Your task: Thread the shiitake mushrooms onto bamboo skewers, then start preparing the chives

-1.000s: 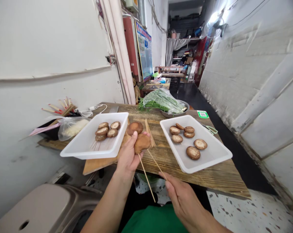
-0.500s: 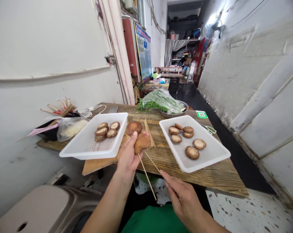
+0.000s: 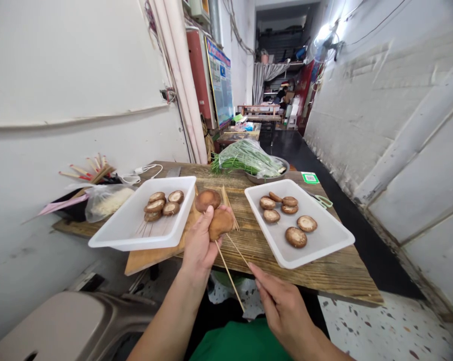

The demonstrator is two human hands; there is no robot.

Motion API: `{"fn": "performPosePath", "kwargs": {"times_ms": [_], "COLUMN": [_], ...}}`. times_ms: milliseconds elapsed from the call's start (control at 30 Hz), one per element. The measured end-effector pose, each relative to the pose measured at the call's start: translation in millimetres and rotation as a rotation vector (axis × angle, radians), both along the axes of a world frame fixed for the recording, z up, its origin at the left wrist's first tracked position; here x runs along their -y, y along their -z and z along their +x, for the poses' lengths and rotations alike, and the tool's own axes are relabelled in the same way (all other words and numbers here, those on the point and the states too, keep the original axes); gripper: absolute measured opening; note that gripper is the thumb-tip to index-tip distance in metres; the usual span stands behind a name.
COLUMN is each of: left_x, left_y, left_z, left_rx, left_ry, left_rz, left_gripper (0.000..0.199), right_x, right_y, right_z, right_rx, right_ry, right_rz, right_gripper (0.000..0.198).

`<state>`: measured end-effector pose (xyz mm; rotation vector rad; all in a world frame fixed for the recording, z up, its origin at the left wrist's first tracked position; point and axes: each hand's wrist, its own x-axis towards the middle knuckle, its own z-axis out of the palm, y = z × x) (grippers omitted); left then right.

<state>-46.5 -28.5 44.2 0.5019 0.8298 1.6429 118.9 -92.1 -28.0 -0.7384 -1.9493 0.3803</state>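
Two brown shiitake mushrooms (image 3: 220, 223) are gripped in my left hand (image 3: 197, 243), caps facing up, above the table's near edge. One wooden skewer (image 3: 229, 276) slants down from the nearer cap. My right hand (image 3: 282, 301) pinches a second skewer (image 3: 238, 249), whose far end reaches that same mushroom; whether it has gone in is hidden. To the left, a white tray (image 3: 109, 239) holds several skewered mushrooms (image 3: 156, 205). Several loose mushrooms (image 3: 296, 237) lie in the white tray (image 3: 324, 245) on the right. Behind my left hand lies a bundle of skewers (image 3: 231, 208).
The wooden table (image 3: 347, 276) also carries a cutting board (image 3: 147, 258) under the left tray, bagged green vegetables (image 3: 245, 155) in a metal bowl, and green-handled scissors (image 3: 322, 200). A plastic bag (image 3: 108, 200) sits at far left. A stool (image 3: 61, 326) stands below.
The view has shifted slightly. Both hands keep nearly the same pose, with the mushrooms still in my left hand and the skewer in my right.
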Motion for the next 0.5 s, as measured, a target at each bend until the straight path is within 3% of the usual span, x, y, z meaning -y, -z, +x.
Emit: {"fn": "performPosePath", "kwargs": {"times_ms": [500], "left_x": [2.6], "left_y": [5.0], "left_z": [6.7], "left_rx": [-0.044], "left_ry": [0.042], "left_rz": [0.054], "left_gripper": [0.025], "right_x": [1.4], "right_y": [1.9], "right_z": [-0.8], "right_rx": [-0.009], "right_ry": [0.023], "right_rz": [0.019], "right_gripper": [0.043]}}
